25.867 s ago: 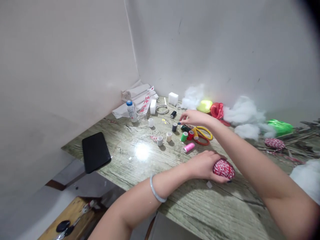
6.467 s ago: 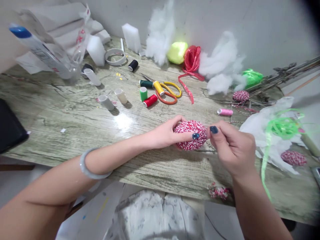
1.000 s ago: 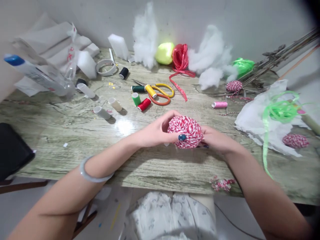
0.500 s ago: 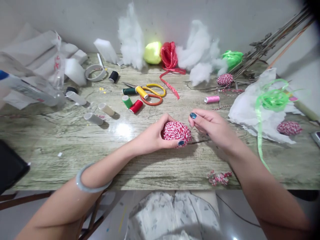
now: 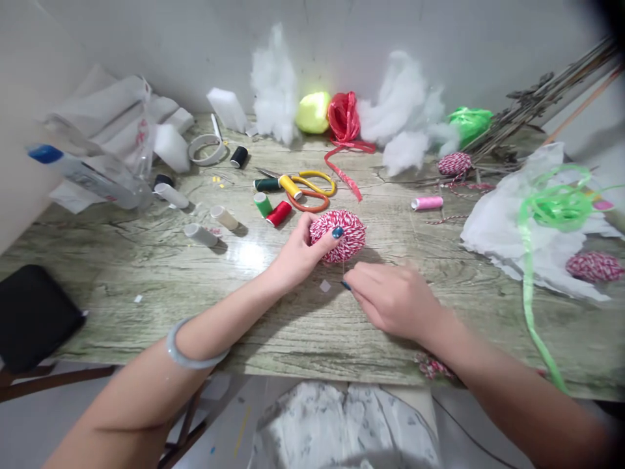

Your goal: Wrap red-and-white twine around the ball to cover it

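Head view: over the glossy wood-grain surface (image 5: 293, 342), the right hand (image 5: 390, 296) pinches its fingers narrowly on a fine strand (image 5: 344, 267) below an oval red-and-white yarn ball (image 5: 351, 238), which the left hand's (image 5: 299, 257) fingers grip. Beyond are yellow-and-orange-handled metal scissors (image 5: 315, 174), a blue-capped plastic bottle (image 5: 92, 179), its print too blurred to read, fluffy white stuffing (image 5: 398, 104) and a grey wall (image 5: 342, 39).

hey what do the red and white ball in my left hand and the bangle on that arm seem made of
Ball: likely matte yarn, with red and white strands visible across it. Bangle: possibly stone, glass or plastic; it looks smooth, pale and slightly glossy.
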Demonstrator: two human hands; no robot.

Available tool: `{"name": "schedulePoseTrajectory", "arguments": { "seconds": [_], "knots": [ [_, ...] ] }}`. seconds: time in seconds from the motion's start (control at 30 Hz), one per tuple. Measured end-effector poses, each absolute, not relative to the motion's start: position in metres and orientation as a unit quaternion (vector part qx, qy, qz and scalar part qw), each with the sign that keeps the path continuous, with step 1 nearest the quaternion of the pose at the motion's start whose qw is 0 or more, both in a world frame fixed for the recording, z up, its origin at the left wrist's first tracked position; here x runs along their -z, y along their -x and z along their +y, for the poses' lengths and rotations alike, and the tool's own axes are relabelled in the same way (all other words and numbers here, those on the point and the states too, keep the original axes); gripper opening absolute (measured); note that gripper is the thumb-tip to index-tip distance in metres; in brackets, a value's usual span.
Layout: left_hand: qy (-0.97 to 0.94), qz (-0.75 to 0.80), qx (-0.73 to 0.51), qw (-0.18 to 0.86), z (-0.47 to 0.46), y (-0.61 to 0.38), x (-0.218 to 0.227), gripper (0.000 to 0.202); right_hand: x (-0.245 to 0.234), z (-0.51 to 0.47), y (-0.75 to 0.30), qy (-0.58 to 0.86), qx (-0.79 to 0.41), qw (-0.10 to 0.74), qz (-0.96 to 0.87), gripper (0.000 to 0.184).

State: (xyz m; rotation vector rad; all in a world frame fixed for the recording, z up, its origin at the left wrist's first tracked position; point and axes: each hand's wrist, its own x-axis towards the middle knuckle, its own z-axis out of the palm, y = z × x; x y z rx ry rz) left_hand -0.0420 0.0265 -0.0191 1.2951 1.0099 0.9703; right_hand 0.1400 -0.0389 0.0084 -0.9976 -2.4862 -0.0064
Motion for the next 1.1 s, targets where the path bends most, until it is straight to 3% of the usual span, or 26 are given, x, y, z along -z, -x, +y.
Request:
{"name": "schedulePoseTrajectory", "arguments": {
  "seconds": [0.1,0.3,0.43,0.73,0.87,1.0,1.1],
  "knots": [
    [-0.481,0.409,-0.438,0.639,0.027,0.040,0.018,0.044,-0.004,-0.036,-0.138,0.380,-0.115,0.215,-0.892,0.024],
    [-0.445,0.329,-0.399,0.731,0.025,0.042,0.013,0.058,0.010,-0.020,-0.145,0.408,-0.614,0.235,-0.634,0.029],
    [-0.527,0.288,-0.365,0.711,0.026,0.049,0.010,0.049,0.012,-0.013,-0.150,0.430,-0.739,0.257,-0.451,0.034],
    [-0.748,0.298,-0.194,0.560,0.017,0.051,-0.008,0.043,0.000,-0.004,-0.163,0.484,-0.689,0.312,-0.441,0.032],
    [-0.761,0.367,-0.183,0.502,0.013,0.047,-0.005,0.047,-0.010,-0.008,-0.166,0.491,-0.542,0.345,-0.589,0.033],
    [-0.774,0.366,-0.222,0.466,0.015,0.047,-0.002,0.064,-0.022,-0.019,-0.163,0.484,-0.349,0.330,-0.731,0.029],
    [-0.780,0.332,-0.255,0.464,0.018,0.048,0.000,0.054,-0.021,-0.026,-0.159,0.454,-0.216,0.308,-0.808,0.023]
  ]
}}
